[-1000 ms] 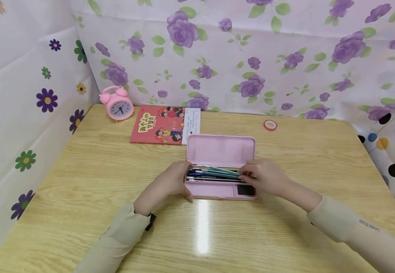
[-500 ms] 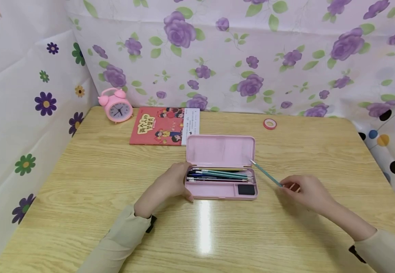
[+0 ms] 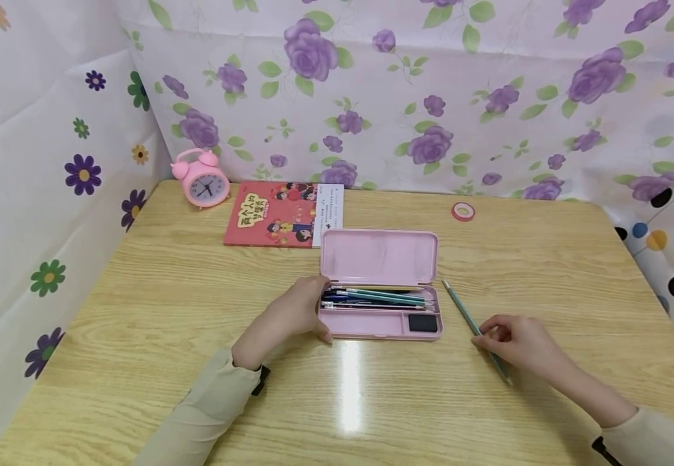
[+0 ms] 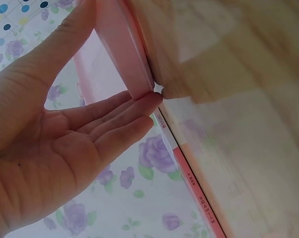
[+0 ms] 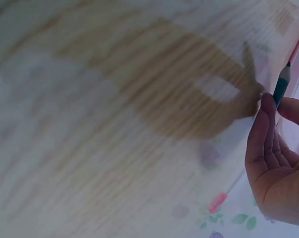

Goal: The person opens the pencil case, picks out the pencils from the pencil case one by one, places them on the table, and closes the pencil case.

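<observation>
The right hand (image 3: 523, 340) pinches a slim green wooden pencil (image 3: 459, 305) between thumb and fingertips, angled toward eleven o'clock. At nine o'clock from it, the left hand (image 3: 292, 307), thumb and fingers spread, grips an open rectangular pink pencil case (image 3: 362, 323), seemingly steadying it.

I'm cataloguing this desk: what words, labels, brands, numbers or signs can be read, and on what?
"两个人的": upper title line on the red book; lower line too blurred to be sure.
White strip on its cover: print too small.
Spine, left wrist view: characters too blurred.
Pink alarm clock: dial numbers too small.
Pencil case, held pencil: nothing readable.
</observation>
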Action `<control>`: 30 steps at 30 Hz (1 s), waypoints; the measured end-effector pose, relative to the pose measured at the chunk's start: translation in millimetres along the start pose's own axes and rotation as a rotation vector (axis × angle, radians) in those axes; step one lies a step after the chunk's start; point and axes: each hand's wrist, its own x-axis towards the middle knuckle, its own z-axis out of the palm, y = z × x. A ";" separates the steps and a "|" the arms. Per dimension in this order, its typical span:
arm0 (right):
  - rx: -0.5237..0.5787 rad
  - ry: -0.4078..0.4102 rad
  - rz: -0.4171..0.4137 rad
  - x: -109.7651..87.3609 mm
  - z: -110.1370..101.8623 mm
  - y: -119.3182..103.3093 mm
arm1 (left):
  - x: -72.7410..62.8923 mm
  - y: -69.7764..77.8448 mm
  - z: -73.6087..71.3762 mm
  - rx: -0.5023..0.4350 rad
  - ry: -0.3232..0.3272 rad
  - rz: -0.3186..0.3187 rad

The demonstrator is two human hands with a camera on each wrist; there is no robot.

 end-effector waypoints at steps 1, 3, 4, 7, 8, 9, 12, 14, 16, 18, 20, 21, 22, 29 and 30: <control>0.001 -0.004 0.008 0.2 1.0 -0.5 | -0.2 0.5 -0.1 -0.002 -0.001 0.001; 0.011 -0.013 0.014 0.5 3.0 -1.5 | -0.6 1.3 -0.4 -0.008 -0.005 0.002; 0.014 -0.018 0.014 0.6 3.7 -2.1 | -0.9 1.7 -0.5 -0.010 -0.006 0.000; 0.028 -0.038 0.016 1.1 4.6 -4.0 | -1.4 2.1 -1.1 -0.013 -0.006 -0.006; 0.034 -0.047 0.015 0.9 4.5 -4.7 | -1.5 2.1 -1.2 -0.012 -0.005 -0.004; 0.039 -0.054 0.021 1.2 3.8 -5.2 | -1.6 2.1 -1.2 -0.011 -0.005 -0.004; 0.043 -0.047 0.000 3.3 0.5 -5.8 | -1.9 1.9 -1.2 -0.008 -0.002 -0.001; 0.039 -0.026 -0.022 6.5 -2.8 -6.9 | -2.4 2.1 -1.4 -0.005 0.001 0.001; 0.017 0.008 -0.062 12.2 -5.1 -8.0 | -3.0 1.8 -1.8 -0.006 0.004 0.002; 0.001 0.033 -0.098 19.1 -6.9 -11.6 | -3.9 1.7 -2.2 -0.006 0.003 0.001; 0.000 0.059 -0.146 27.3 -7.5 -16.0 | -4.3 1.6 -2.7 -0.009 0.001 0.002; 0.002 0.066 -0.172 31.8 -7.1 -18.4 | -4.7 1.6 -2.9 -0.010 0.000 0.002; 0.008 0.073 -0.200 36.4 -6.8 -21.1 | -5.0 1.8 -3.1 -0.009 -0.001 0.001; 0.053 0.074 -0.409 67.8 3.3 -36.9 | -5.0 1.4 -2.3 -0.024 -0.002 0.016; 0.060 0.060 -0.430 71.0 4.6 -39.9 | -4.7 1.1 -1.8 -0.026 -0.003 0.020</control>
